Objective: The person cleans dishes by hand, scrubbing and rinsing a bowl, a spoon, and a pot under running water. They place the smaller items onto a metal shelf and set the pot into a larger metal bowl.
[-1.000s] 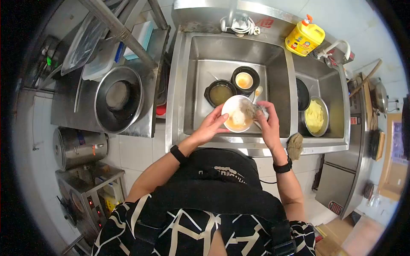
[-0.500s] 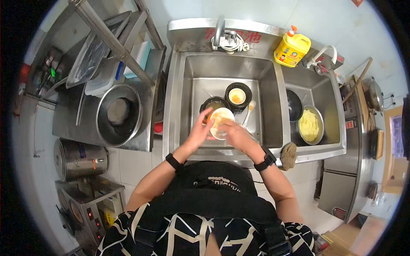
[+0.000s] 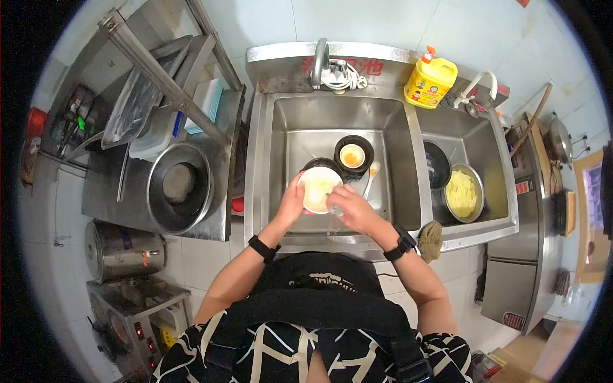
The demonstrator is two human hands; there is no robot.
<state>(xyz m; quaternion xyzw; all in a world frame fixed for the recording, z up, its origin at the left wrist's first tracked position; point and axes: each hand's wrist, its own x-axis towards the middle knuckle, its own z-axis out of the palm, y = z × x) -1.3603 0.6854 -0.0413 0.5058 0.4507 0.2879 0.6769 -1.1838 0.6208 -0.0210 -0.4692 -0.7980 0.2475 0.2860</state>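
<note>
My left hand (image 3: 291,203) grips the left rim of a white bowl (image 3: 314,190), holding it tilted over the large sink basin (image 3: 313,139). Its inside shows yellowish smears. Fingers curled, my right hand (image 3: 355,209) is at the bowl's right edge, closed around a small greyish, shiny thing that I cannot make out. Beyond the bowl, a black bowl (image 3: 319,162) is partly hidden by it. Another black bowl (image 3: 363,142) holds a small white cup (image 3: 352,156) with orange-yellow residue. A light-coloured spoon (image 3: 371,179) lies beside them on the basin floor.
The faucet (image 3: 319,60) rises behind the basin. A yellow pump bottle (image 3: 431,80) stands on the back ledge. In the right basin are a black pan (image 3: 437,167) and a metal bowl of yellow pieces (image 3: 461,193). A brown cloth (image 3: 430,239) hangs at the front edge.
The white bowl has turned slightly, its inside now facing up more plainly. My right hand has drawn from over the bowl to its right edge. The whole view has shifted down a little.
</note>
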